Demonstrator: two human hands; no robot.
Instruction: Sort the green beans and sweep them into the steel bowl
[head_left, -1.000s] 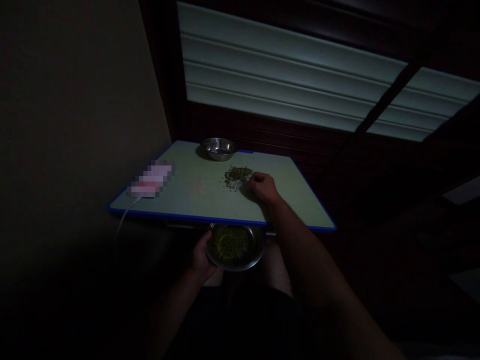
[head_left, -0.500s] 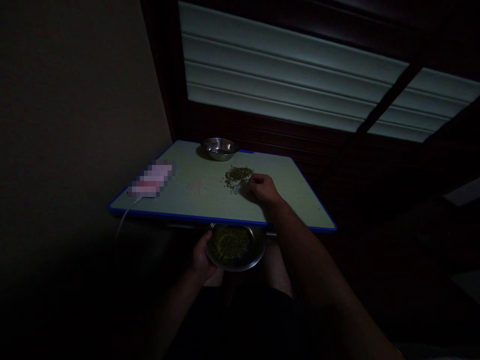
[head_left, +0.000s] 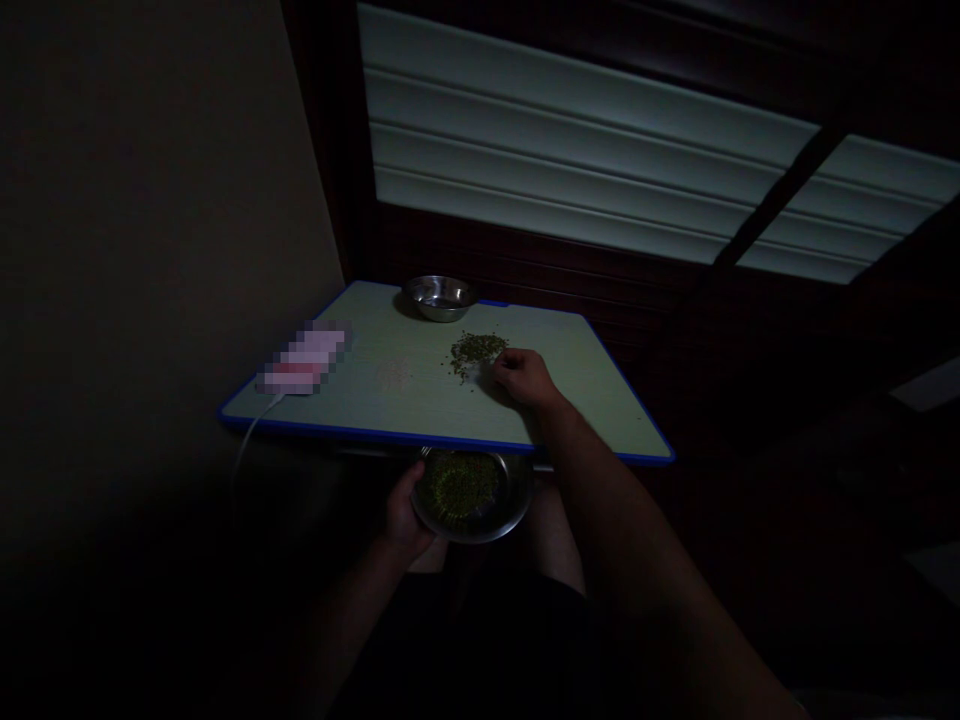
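Note:
My left hand [head_left: 407, 517] grips the left rim of a steel bowl [head_left: 515, 515], held just below the table's front edge above my lap. Small green beans [head_left: 459, 487], mung beans by their look, cover much of the bowl's bottom. On the table lies a loose pile of the same beans [head_left: 480, 347]. Right beside the pile's near side, my right hand [head_left: 523, 376] rests low over the tabletop with its fingers closed. A small pale patch shows at those fingertips; it is too dim to tell what they hold.
The pale tabletop [head_left: 360, 405] has a blue rim. A second steel bowl [head_left: 441, 300] stands at its back edge. At the left lies a blurred-out pinkish device [head_left: 304, 362] with a white cable [head_left: 244, 440] hanging over the edge. A wall rises left; dark slatted panels stand behind.
My right hand has shifted very slightly left against the pile, and the pale patch at its fingertips looks smaller. My left hand and the held bowl have stayed in place.

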